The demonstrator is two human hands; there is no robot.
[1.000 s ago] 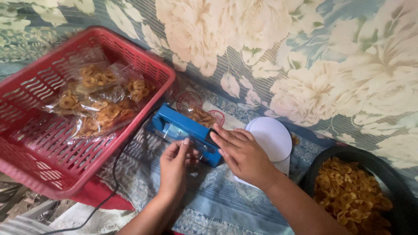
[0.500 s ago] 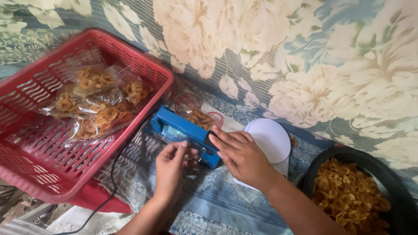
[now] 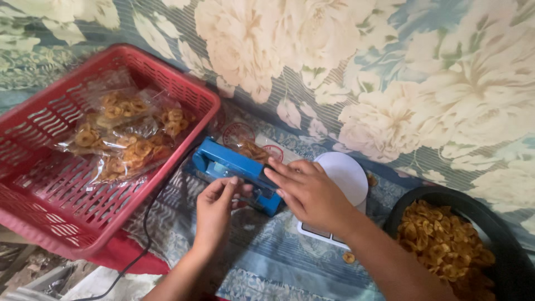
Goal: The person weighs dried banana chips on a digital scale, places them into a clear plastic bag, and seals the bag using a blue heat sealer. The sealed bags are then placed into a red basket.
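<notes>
- Two hands work at one blue heat sealer, which lies on a blue patterned cloth just right of a red basket and left of a white scale.
- The right hand lies flat over the sealer's right end, fingers stretched out and pressing on its bar rather than closed around it.
- The left hand sits at the sealer's near edge, fingertips pinched together at the edge of the clear bag of chips; whether it actually has the plastic in its grip cannot be told.
- That bag runs out from under the sealer bar toward the floral cloth behind, with round red marks on its plastic.
- A black cord leads from the sealer's left side down along the basket's edge toward the bottom of the view.
- The white scale has a round pale platform, partly covered by the right hand and wrist.
- The red basket holds several filled clear bags of golden chips, piled toward its far side.
- A black bowl at the lower right is heaped with loose chips.
- One stray chip lies on the cloth, just below the scale.
- A cream and blue floral cloth fills the background.
</notes>
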